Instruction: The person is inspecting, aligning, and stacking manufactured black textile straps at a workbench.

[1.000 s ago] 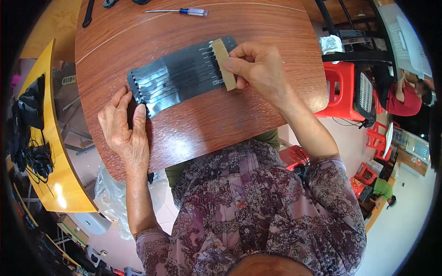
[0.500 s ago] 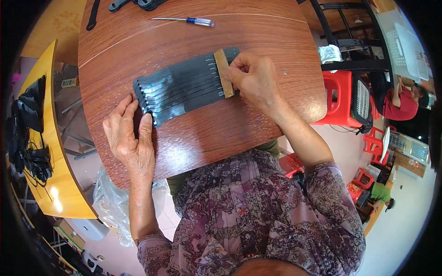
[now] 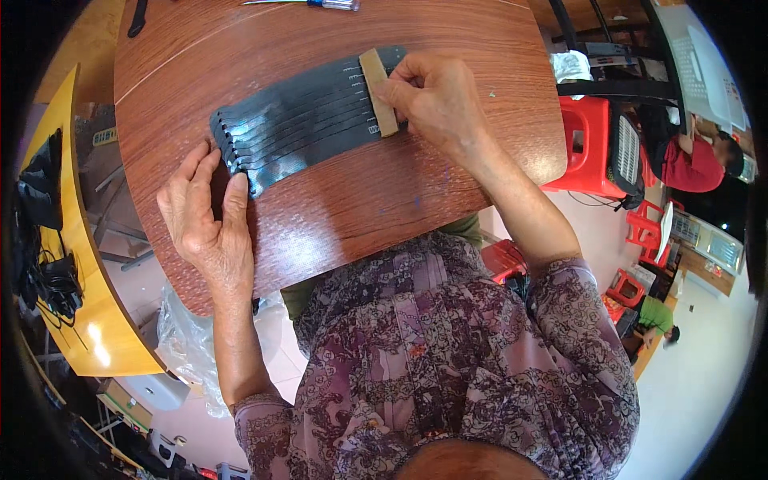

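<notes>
Several flat black strips [image 3: 296, 112] lie overlapped side by side on the brown table, like a fan of bands, with rounded, glossy left ends and small white marks near the right. A tan strip [image 3: 378, 96] lies across them close to their right ends. My right hand [image 3: 440, 100] is closed in a pinch at the tan strip's right edge, thumb on it; the fingertips are partly hidden. At the left ends of the black strips rests my left hand [image 3: 204, 212], fingers and thumb apart, the thumb by the nearest lower corner.
A screwdriver with a clear and blue handle [image 3: 336, 4] lies at the table's far edge, with a black strap [image 3: 138, 18] to its left. A yellow table [image 3: 104, 320] stands at left, a red stool [image 3: 588, 148] at right. Clear plastic [image 3: 188, 344] hangs below left.
The view has shifted, so the table, strips and both hands sit higher and slightly left in the picture. The hands keep nearly the same places on the strips.
</notes>
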Motion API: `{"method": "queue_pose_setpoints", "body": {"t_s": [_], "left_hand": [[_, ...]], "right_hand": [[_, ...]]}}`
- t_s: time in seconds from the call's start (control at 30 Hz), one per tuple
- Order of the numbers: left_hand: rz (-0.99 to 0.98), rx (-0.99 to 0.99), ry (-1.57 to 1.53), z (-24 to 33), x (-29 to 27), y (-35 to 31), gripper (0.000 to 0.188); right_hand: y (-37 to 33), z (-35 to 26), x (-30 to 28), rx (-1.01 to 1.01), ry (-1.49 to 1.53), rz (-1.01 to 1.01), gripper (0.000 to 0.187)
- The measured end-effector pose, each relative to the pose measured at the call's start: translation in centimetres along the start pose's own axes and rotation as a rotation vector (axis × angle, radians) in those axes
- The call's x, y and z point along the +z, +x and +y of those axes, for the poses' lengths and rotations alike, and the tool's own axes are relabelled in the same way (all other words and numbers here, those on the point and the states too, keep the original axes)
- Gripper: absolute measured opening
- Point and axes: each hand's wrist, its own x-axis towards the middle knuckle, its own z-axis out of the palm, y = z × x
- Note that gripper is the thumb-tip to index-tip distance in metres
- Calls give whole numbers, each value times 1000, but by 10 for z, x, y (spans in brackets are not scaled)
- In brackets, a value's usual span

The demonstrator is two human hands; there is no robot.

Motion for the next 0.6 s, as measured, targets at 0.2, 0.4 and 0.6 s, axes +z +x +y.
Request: {"method": "queue_pose_setpoints", "body": {"t_s": [0.2, 0.4, 0.6], "left_hand": [[20, 33, -19, -4, -4, -1, 34], [55, 5, -50, -2, -2, -3, 36], [46, 3, -73, -3, 2, -3, 38]], "right_hand": [[-13, -32, 2, 7, -3, 49, 20], [-14, -62, 37, -36, 262, -148, 14], [-4, -71, 69, -112, 183, -180, 18]]}}
